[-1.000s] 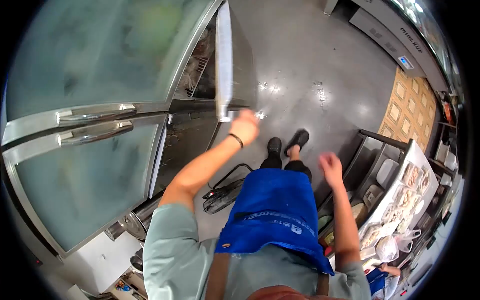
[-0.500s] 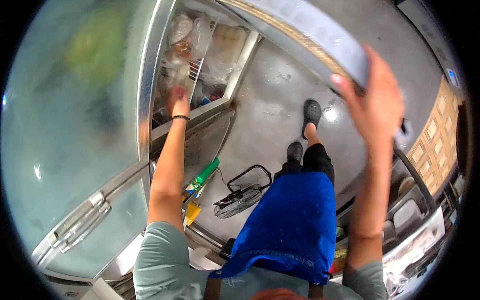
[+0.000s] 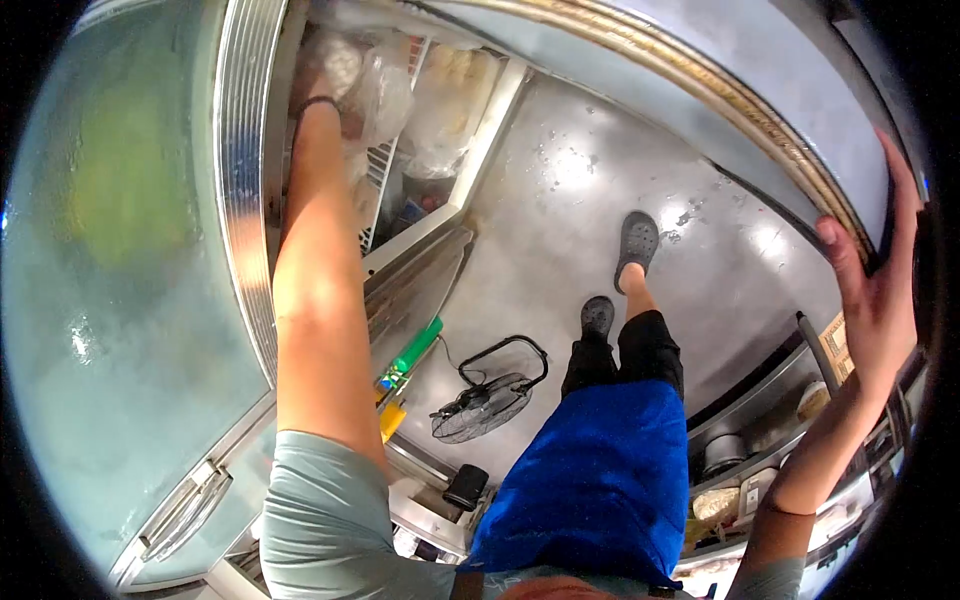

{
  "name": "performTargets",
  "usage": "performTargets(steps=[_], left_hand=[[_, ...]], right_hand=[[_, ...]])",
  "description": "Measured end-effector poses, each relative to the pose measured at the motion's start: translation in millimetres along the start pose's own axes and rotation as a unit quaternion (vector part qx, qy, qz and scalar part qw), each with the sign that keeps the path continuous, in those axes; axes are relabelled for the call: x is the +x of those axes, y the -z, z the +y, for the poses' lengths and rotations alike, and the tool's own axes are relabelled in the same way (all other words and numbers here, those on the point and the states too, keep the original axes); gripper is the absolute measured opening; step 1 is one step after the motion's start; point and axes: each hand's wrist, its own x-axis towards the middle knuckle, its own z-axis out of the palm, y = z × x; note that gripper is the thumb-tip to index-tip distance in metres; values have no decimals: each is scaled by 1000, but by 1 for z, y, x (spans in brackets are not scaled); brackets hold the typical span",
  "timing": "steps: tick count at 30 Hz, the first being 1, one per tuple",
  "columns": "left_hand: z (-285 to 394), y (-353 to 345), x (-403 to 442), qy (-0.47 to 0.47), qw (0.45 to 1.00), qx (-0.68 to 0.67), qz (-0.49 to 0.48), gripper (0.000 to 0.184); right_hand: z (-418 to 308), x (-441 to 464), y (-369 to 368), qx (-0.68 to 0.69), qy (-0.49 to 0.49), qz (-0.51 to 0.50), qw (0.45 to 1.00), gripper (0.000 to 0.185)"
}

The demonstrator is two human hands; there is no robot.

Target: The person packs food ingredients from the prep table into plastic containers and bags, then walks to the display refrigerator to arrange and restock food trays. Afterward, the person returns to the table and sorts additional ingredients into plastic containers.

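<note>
My left hand reaches deep into an upright refrigerator, beside clear plastic bags on a white wire shelf. Its fingers are dim and partly hidden among the bags, so I cannot tell whether they hold anything. One bag beside it has round whitish contents. Farther right inside lies another bag with pale yellowish contents. At the far right, my right hand grips the edge of the swung-out refrigerator door, its thumb on the inner side and fingers around the outside.
A closed, fogged glass door stands at the left. On the grey floor are a black fan and, near the refrigerator's base, a green object. Shelves with containers stand at the lower right.
My left hand has gone farther into the refrigerator, up and left among the bags. My right hand and the door have swung farther out to the right.
</note>
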Motion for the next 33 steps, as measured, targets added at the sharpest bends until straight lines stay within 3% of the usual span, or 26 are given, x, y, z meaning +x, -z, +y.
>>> performTargets(steps=[4, 7, 8, 10, 12, 13, 14, 16, 18, 20, 22, 24, 26, 27, 28, 29, 30, 32, 33], left_hand=[[-14, 28, -48, -76, 981, -167, 69, 47], [-30, 70, -119, -28, 953, -298, 37, 45], [-50, 86, -139, -71, 966, -247, -9, 37], [-55, 109, -215, -43, 919, -381, -86, 19], [-52, 141, -293, 12, 862, -462, -208, 18], [-52, 161, -327, 21, 825, -490, -282, 19], [-51, 183, -360, 28, 778, -514, -359, 20], [-43, 227, -419, 40, 708, -516, -480, 23], [-37, 271, -473, -30, 690, -478, -542, 25], [-31, 312, -516, -163, 732, -373, -546, 24], [-27, 332, -550, -459, 692, -306, -465, 20], [-25, 336, -587, -529, 675, -292, -423, 24], [-12, 346, -624, -528, 693, -262, -416, 22], [-4, 354, -643, -547, 672, -271, -418, 22], [6, 360, -664, -462, 650, -361, -483, 19], [16, 380, -698, -372, 614, -436, -542, 16], [23, 389, -710, -382, 601, -436, -550, 16], [35, 422, -751, -179, 485, -462, -721, 9], [43, 434, -770, -208, 417, -451, -762, 34]], right_hand=[[-6, 9, 4, 2, 3, 24, 1000, 68], [-11, 14, 6, 10, 1, 50, 999, 64], [-12, 15, 6, 4, -2, 57, 998, 64], [-16, 13, 11, -25, 89, 172, 981, 62], [-36, -18, 13, 105, 148, 182, 966, 64], [-58, -41, 14, 201, 185, 141, 952, 71], [-88, -73, 28, 254, 172, 36, 951, 79], [-127, -156, 28, 323, 122, 7, 938, 78], [-149, -234, 31, 460, 74, -7, 885, 73], [-158, -312, 58, 489, -8, 12, 872, 65], [-181, -383, 73, 460, -88, 130, 874, 59], [-203, -434, 105, 471, -205, 120, 850, 59], [-215, -475, 116, 480, -237, 213, 818, 57], [-220, -492, 122, 493, -294, 269, 773, 54], [-222, -509, 127, 507, -346, 320, 722, 50], [-223, -541, 158, 512, -375, 317, 704, 49], [-223, -554, 157, 507, -377, 334, 700, 49], [-215, -599, 158, 584, -343, 430, 596, 48], [-215, -626, 168, 562, -341, 453, 602, 47]])
